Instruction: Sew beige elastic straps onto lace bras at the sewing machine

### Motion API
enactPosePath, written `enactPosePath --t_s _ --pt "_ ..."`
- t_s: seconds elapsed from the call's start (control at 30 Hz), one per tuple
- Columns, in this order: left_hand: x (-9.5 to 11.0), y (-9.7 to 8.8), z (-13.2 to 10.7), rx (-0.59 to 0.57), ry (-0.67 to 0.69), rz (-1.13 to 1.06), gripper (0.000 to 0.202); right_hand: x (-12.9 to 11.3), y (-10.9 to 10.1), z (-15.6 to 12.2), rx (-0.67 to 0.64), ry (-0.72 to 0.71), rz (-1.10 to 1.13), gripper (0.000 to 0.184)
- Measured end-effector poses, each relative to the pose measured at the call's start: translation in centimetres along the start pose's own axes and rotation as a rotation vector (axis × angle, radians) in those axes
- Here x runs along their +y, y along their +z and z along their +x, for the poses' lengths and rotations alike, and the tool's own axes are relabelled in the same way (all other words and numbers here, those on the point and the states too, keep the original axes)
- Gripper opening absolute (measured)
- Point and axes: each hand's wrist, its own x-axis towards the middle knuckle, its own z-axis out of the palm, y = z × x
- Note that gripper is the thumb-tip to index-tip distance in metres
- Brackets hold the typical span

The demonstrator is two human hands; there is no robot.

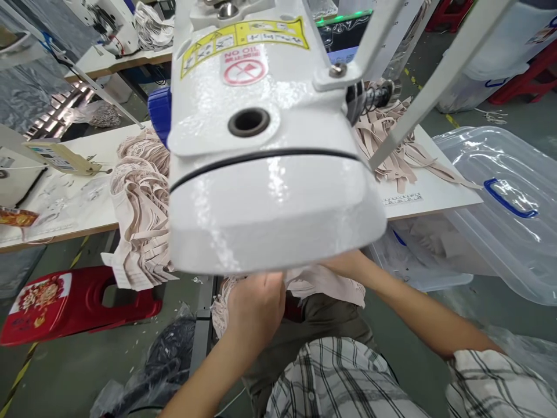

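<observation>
A white sewing machine head fills the middle of the view and hides its needle area. My left hand is just below its front edge, fingers curled closed on beige fabric; the fingertips are hidden. Lacy beige material shows on the left side of this hand. Partly under the machine head, my right hand lies against the fabric's upper edge, and its fingers are out of sight. The fabric hangs over my lap between and below the hands.
Stacked beige lace-edged pieces hang off the table's left side. Beige straps lie on the right of the white tabletop. A clear plastic bin stands at right, a red stool at lower left. A slanted pole rises nearby.
</observation>
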Motion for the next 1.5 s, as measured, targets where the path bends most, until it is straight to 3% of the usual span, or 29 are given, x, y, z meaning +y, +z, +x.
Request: enactPosePath --t_s 0.07,0.13,0.23,0.3,0.4,0.5,0.6,0.7,0.77,0.83,0.9,0.97,1.1,1.13,1.2,1.3,1.4,1.5 --pt "-0.2 0.2 -0.4 -0.039 -0.096 -0.132 0.026 0.2 -0.2 -0.4 0.010 0.016 0.004 0.037" --pt "-0.3 0.4 -0.8 -0.066 -0.278 -0.317 0.024 0.5 -0.5 -1.0 0.050 0.053 -0.019 0.043" --pt "-0.7 0.3 -1.2 -0.096 -0.523 -0.630 0.028 0.5 -0.5 -2.5 0.061 0.118 -0.063 0.030" --pt "-0.9 0.1 -1.3 -0.208 -0.543 -0.843 0.033 -0.2 -0.2 -4.2 0.013 0.169 -0.049 0.021" --pt "-1.0 -0.1 -1.5 -0.457 -0.447 -1.218 0.038 -2.1 1.1 -7.2 -0.099 0.268 0.107 0.026" --pt "-1.4 -1.0 -2.5 -0.511 -0.489 -1.452 0.044 -4.0 3.2 -9.3 -0.203 0.363 0.349 0.034" --pt "-2.8 -2.7 -4.7 -0.391 -0.652 -1.363 0.048 -4.6 6.3 -8.8 -0.250 0.375 0.445 0.037" --pt "-4.8 -4.7 -7.3 -0.272 -0.825 -1.211 0.047 -4.2 10.2 -6.1 -0.353 0.302 0.508 0.040" --pt "-6.0 -5.5 -8.6 -0.238 -0.897 -1.171 0.046 -4.0 12.7 -4.0 -0.426 0.332 0.671 0.051" --pt "-6.9 -5.4 -9.4 -0.238 -0.923 -1.182 0.044 -3.8 14.5 -2.3 -0.426 0.494 0.903 0.052" --pt "-7.5 -4.5 -9.5 -0.284 -0.915 -1.225 0.043 -3.4 15.2 -1.5 -0.347 0.674 1.068 0.044" --pt "-7.7 -3.1 -9.3 -0.316 -0.878 -1.185 0.039 -2.7 15.1 -1.7 -0.230 0.714 1.094 0.041" --pt "-6.6 0.7 -8.8 -0.079 -0.915 -0.827 0.023 -0.4 14.0 -4.0 -0.026 0.484 0.748 0.029" --pt "-6.0 1.7 -8.7 -0.059 -0.933 -0.842 0.022 0.2 13.9 -4.7 0.002 0.408 0.610 0.025" --pt "-4.6 3.7 -8.6 -0.132 -0.933 -1.022 0.027 1.4 13.6 -6.0 0.016 0.244 0.340 0.018" --pt "-2.5 6.0 -8.5 -0.190 -0.910 -1.202 0.037 2.7 13.1 -7.4 -0.039 -0.001 0.056 0.015" --pt "-1.4 6.8 -8.3 -0.114 -0.927 -1.201 0.038 3.0 12.0 -7.9 -0.085 -0.113 -0.082 0.014" --pt "-0.9 5.9 -8.2 -0.084 -0.901 -1.159 0.030 2.9 10.8 -7.7 -0.017 -0.121 -0.171 0.019"
